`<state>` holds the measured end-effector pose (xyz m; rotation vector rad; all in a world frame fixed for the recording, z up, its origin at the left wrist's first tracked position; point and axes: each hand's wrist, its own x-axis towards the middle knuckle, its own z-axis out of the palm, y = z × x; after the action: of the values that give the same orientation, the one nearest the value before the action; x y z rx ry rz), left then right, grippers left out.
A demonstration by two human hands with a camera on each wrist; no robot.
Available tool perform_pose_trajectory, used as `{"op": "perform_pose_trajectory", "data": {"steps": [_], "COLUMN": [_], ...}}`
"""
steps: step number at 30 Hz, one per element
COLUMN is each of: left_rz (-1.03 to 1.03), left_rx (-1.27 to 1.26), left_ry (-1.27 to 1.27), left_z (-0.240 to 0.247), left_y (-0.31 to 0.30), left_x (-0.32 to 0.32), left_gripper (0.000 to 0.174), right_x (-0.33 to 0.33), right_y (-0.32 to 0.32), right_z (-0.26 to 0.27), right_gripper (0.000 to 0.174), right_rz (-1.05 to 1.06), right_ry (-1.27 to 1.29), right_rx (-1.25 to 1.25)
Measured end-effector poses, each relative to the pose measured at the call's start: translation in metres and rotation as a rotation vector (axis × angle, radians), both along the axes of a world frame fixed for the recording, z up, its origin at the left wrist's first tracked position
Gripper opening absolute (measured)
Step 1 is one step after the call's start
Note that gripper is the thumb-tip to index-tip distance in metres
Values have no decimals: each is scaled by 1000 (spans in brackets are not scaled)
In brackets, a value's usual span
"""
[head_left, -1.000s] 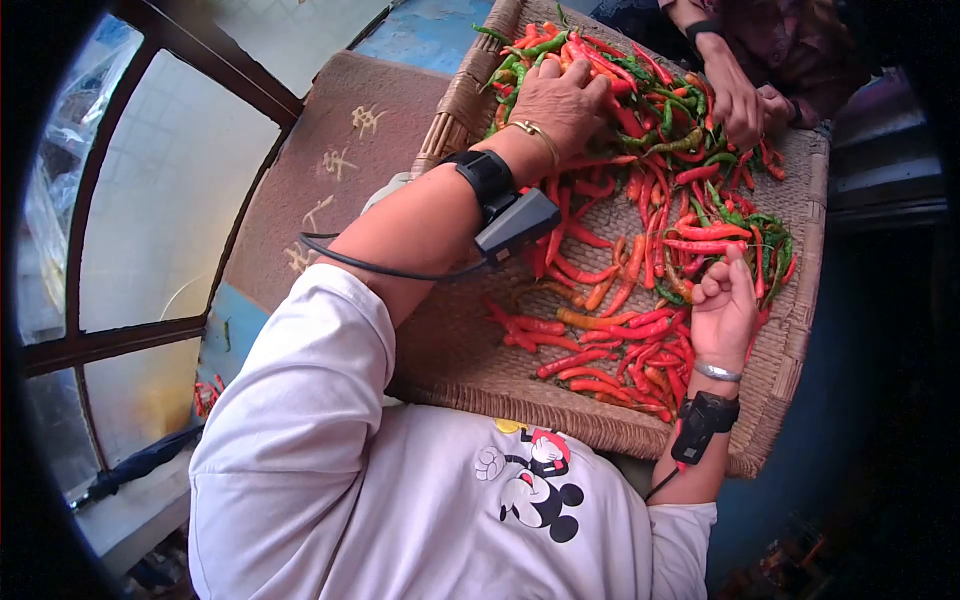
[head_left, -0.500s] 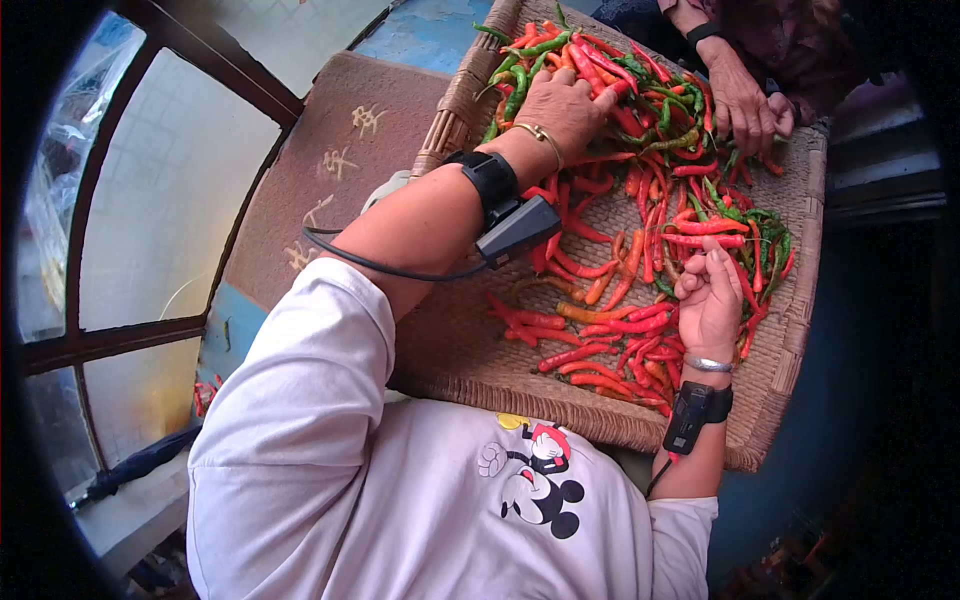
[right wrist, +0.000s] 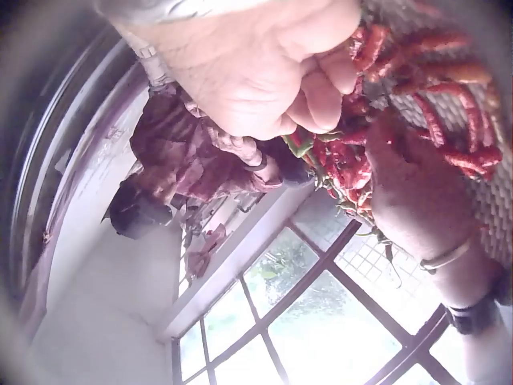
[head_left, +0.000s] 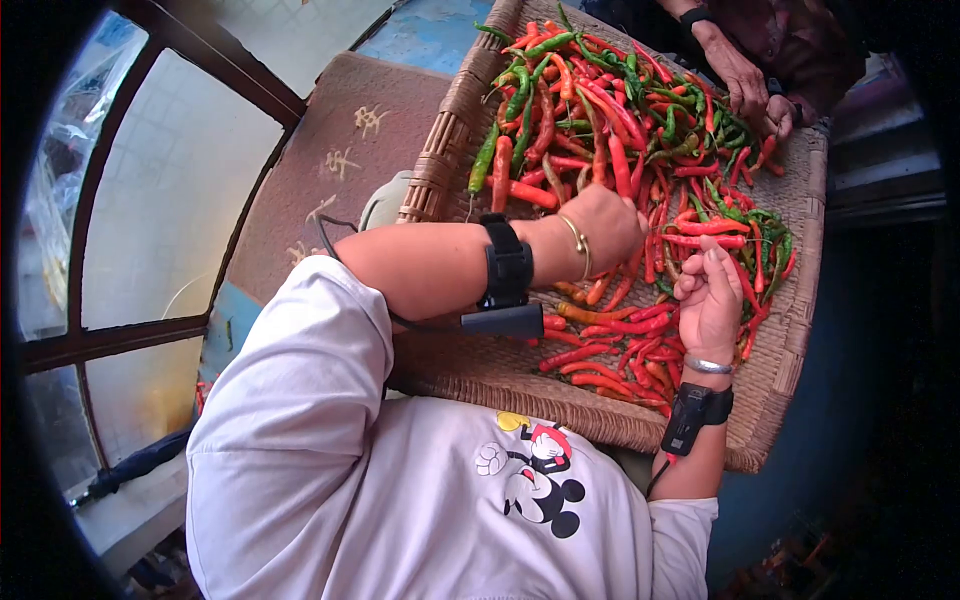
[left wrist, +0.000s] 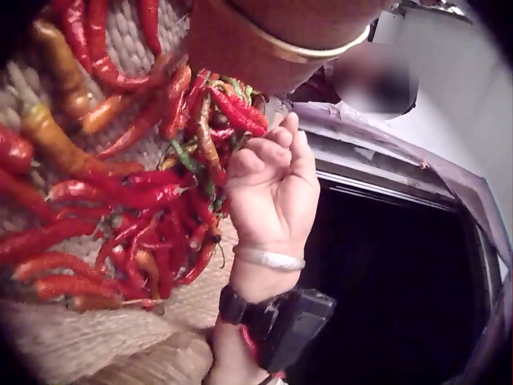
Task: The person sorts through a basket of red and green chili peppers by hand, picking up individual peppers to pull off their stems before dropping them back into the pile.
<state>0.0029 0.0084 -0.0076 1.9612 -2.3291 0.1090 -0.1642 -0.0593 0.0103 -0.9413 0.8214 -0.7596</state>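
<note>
Red, orange and green chili peppers (head_left: 605, 335) lie spread and heaped in a woven tray (head_left: 525, 405). My left hand (head_left: 600, 225), with a gold bangle, is low over the middle of the peppers, back up and fingers bent. Several long red peppers meet its finger side; the fingertips are hidden, and a grip cannot be made out. My right hand (head_left: 710, 300), with a silver bracelet, lies palm up at the right side, beside a red pepper (head_left: 705, 241). In the left wrist view the right hand (left wrist: 276, 188) has loosely curled fingers, with nothing seen in them.
Another person's hands (head_left: 745, 85) are at the tray's far right corner. To the left lie a brown mat (head_left: 300, 190) with yellow characters and a framed window (head_left: 180, 190). A dark umbrella-like thing (head_left: 140, 465) lies below the window.
My left hand has moved from the far heap nearer to me, and more long peppers show where it was. My right hand shifted slightly left, then stayed. The other person's hands moved a little.
</note>
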Motion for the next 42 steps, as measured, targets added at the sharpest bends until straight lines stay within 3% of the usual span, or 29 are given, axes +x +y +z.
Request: {"op": "perform_pose_trajectory", "data": {"steps": [8,10,12,14,16,18,19,24,27,29,30,32,33,34,36,37,41,42], "left_rz": [-207,-247,-210,-182,-179,-178,-134,-45,-239,-335,-334,-362,-295,-292,-63,-53,-38,-19], "left_rx": [70,144,373,341,105,44,295,323,355,161,162,61,215,212,494,523,544,385], "left_ry": [76,111,202,231,136,126,63,116,59,337,337,961,1128,1128,1614,1723,1737,1622], "left_z": [-10,4,20,12,5,-1,5,-8,1,2,5,12,14,14,13,12,11,9], "left_y": [15,15,11,0,-9,-11,-11,-16,-19,-20,-20,-16,-15,-14,-14,-14,-17,-19], "left_x": [-26,-22,-16,-5,10,24,25,20,28,30,29,27,24,22,16,14,19,22], "left_gripper": [12,12,11,11,11,16,15,16,17,16,16,17,16,16,18,22,28,31], "right_x": [0,0,0,1,2,2,2,2,2,4,6,12,13,14,14,14,8,7], "right_y": [0,-1,-1,0,0,1,0,1,2,3,5,10,12,13,15,17,12,12], "right_z": [-3,-4,-5,-6,-7,-7,-7,-11,-11,-10,-9,-4,-2,-2,-3,-4,-5,-4], "right_gripper": [19,19,19,19,20,20,20,18,18,18,18,18,19,19,19,18,17,16], "right_rz": [42,48,84,90,97,122,123,174,195,200,209,261,310,313,408,409,490,467], "right_ry": [42,58,84,98,111,139,141,198,237,283,329,382,439,439,353,359,366,376], "right_rx": [-38,-43,-54,-58,-65,-91,-90,-112,-153,-187,-222,-287,-353,-355,-334,-265,-195,-170]}}
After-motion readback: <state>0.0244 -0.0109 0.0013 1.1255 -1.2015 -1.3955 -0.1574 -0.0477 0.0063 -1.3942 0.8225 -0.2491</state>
